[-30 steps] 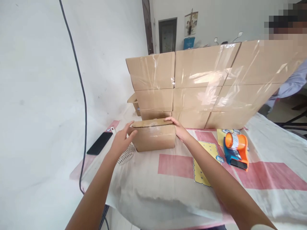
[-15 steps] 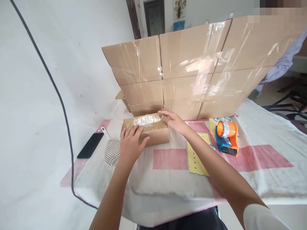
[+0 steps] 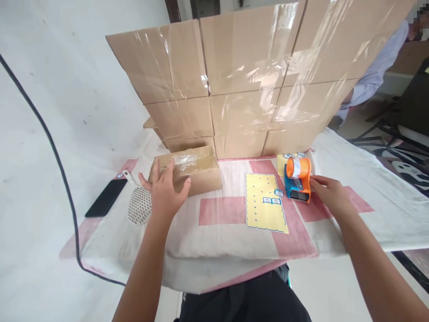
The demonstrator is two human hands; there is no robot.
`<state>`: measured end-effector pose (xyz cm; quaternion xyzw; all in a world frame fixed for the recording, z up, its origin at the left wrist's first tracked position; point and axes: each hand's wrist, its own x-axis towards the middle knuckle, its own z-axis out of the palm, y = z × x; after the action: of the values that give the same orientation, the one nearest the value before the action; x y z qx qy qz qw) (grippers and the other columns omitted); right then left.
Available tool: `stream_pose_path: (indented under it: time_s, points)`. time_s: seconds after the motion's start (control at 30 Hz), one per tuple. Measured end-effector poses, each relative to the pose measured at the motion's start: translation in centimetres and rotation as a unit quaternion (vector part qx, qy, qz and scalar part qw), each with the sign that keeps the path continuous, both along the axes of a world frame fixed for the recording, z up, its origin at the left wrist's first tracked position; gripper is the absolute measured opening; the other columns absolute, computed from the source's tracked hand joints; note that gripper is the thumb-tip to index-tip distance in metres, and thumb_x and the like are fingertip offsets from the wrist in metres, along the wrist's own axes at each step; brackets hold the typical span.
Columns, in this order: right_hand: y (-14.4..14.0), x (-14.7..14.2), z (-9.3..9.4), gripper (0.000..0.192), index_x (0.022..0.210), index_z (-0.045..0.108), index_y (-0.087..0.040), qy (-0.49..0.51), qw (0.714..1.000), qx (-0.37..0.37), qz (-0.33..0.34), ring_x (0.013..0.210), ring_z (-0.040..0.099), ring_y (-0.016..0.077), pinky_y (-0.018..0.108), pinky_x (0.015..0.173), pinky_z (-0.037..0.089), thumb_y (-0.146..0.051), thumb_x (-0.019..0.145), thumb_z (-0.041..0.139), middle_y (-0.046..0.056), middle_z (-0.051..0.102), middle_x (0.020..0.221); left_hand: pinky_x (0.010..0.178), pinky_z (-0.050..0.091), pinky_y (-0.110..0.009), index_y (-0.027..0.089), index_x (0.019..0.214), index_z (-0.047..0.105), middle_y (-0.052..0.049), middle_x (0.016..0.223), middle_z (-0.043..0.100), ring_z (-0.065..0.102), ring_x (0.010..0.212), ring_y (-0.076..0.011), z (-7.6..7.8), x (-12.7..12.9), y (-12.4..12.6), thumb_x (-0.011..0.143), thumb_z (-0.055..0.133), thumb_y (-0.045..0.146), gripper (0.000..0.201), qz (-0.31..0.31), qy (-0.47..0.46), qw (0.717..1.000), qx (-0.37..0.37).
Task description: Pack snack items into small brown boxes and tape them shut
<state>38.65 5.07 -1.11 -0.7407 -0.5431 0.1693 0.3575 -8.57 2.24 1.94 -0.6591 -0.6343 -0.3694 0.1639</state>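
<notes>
A small cardboard box with clear tape along its top lies on the cloth-covered table. My left hand rests flat on the box's near left corner, fingers spread. My right hand is out to the right, fingertips touching the orange and blue tape dispenser; it does not grip it. A yellow sticker sheet lies between the box and the dispenser.
A wall of stacked, taped cardboard boxes stands at the back of the table. A black phone and a white perforated scoop lie at the left. A black cable hangs down the white wall. Another person's sleeve shows at right.
My right hand left the small box and moved right to the tape dispenser. My left hand slid from the box's side onto its top. The view tilted downward.
</notes>
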Motion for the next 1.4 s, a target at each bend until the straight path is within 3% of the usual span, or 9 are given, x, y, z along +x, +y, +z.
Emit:
stream_pose_path:
  time_s: [0.13, 0.23, 0.4, 0.53, 0.7, 1.07, 1.17, 1.3, 1.4]
  points:
    - [0.9, -2.9, -0.2, 0.039, 0.088, 0.073, -0.021, 0.068, 0.993, 0.073, 0.058, 0.114, 0.064, 0.0335, 0.047, 0.099, 0.049, -0.053, 0.084, 0.052, 0.016, 0.071, 0.116, 0.122, 0.011, -0.057, 0.021, 0.127, 0.063, -0.013, 0.130, 0.072, 0.049, 0.141, -0.0354, -1.1, 3.2, -0.5, 0.086, 0.065, 0.026, 0.041, -0.085, 0.034, 0.989, 0.116]
    - [2.2, -4.6, 0.5, 0.047, 0.066, 0.063, -0.022, 0.069, 0.991, 0.073, 0.094, 0.089, 0.065, 0.0300, 0.045, 0.082, 0.051, -0.063, 0.086, 0.051, 0.013, 0.070, 0.089, 0.111, 0.026, -0.049, 0.024, 0.107, 0.068, -0.006, 0.114, 0.078, 0.066, 0.115, -0.0289, -2.0, 6.7, -0.6, 0.083, 0.064, 0.018, 0.025, -0.202, 0.057, 0.964, 0.162]
    - [4.4, -7.7, 1.7, 0.061, 0.054, 0.045, -0.023, 0.032, 0.992, 0.040, 0.118, 0.050, 0.041, 0.0154, 0.032, 0.050, 0.033, -0.074, 0.084, 0.055, 0.000, 0.044, 0.051, 0.083, 0.041, -0.036, 0.024, 0.091, 0.070, -0.001, 0.086, 0.076, 0.066, 0.079, -0.0179, -1.8, 11.9, 1.3, 0.090, 0.059, 0.024, 0.011, -0.356, -0.104, 0.927, -0.052]
    - [4.4, -12.1, 3.1, 0.057, 0.064, 0.050, -0.021, 0.066, 0.950, 0.198, 0.234, 0.058, 0.049, 0.0161, 0.032, 0.058, 0.039, -0.067, 0.097, 0.044, 0.002, 0.053, 0.061, 0.062, 0.041, -0.027, 0.023, 0.107, 0.067, 0.003, 0.070, 0.061, 0.053, 0.062, -0.0126, -1.5, 13.6, 3.2, 0.096, 0.056, 0.037, 0.021, -0.336, -0.259, 0.897, -0.125]
    - [3.5, -16.5, 2.2, 0.034, 0.077, 0.055, -0.021, -0.012, 0.872, 0.359, 0.332, 0.075, 0.056, 0.0194, 0.035, 0.072, 0.043, -0.034, 0.106, 0.043, 0.005, 0.061, 0.077, 0.056, 0.032, -0.025, 0.022, 0.099, 0.074, 0.006, 0.059, 0.042, 0.039, 0.056, -0.0108, -2.8, 13.0, 3.5, 0.085, 0.073, 0.045, 0.027, -0.306, -0.450, 0.801, -0.250]
    - [3.4, -16.0, 0.6, 0.022, 0.084, 0.055, -0.020, -0.147, 0.828, 0.388, 0.378, 0.077, 0.053, 0.0203, 0.035, 0.069, 0.037, -0.025, 0.104, 0.047, 0.004, 0.061, 0.079, 0.059, 0.031, -0.027, 0.020, 0.082, 0.079, 0.005, 0.056, 0.042, 0.033, 0.057, -0.0098, -4.8, 13.1, 3.6, 0.075, 0.080, 0.046, 0.027, -0.334, -0.531, 0.664, -0.406]
    - [3.8, -15.6, 0.5, 0.025, 0.084, 0.055, -0.020, -0.173, 0.832, 0.390, 0.355, 0.078, 0.052, 0.0212, 0.036, 0.070, 0.036, -0.027, 0.106, 0.044, 0.005, 0.061, 0.078, 0.063, 0.037, -0.027, 0.020, 0.077, 0.075, 0.003, 0.062, 0.050, 0.042, 0.061, -0.0113, -4.7, 12.9, 3.8, 0.076, 0.079, 0.043, 0.023, -0.335, -0.535, 0.665, -0.400]
    - [5.6, -14.2, -0.3, 0.034, 0.080, 0.055, -0.021, -0.191, 0.879, 0.360, 0.247, 0.077, 0.050, 0.0230, 0.038, 0.069, 0.033, -0.035, 0.107, 0.040, 0.006, 0.061, 0.078, 0.081, 0.046, -0.028, 0.022, 0.081, 0.070, -0.002, 0.093, 0.066, 0.060, 0.094, -0.0172, -4.0, 12.7, 3.7, 0.084, 0.073, 0.037, 0.016, -0.349, -0.533, 0.699, -0.324]
    - [6.4, -13.8, -1.0, 0.039, 0.078, 0.054, -0.021, -0.167, 0.904, 0.333, 0.208, 0.078, 0.051, 0.0234, 0.039, 0.072, 0.034, -0.040, 0.108, 0.036, 0.006, 0.060, 0.077, 0.083, 0.050, -0.030, 0.021, 0.091, 0.067, -0.004, 0.094, 0.070, 0.065, 0.089, -0.0171, -3.6, 12.9, 3.4, 0.085, 0.071, 0.038, 0.018, -0.375, -0.542, 0.659, -0.363]
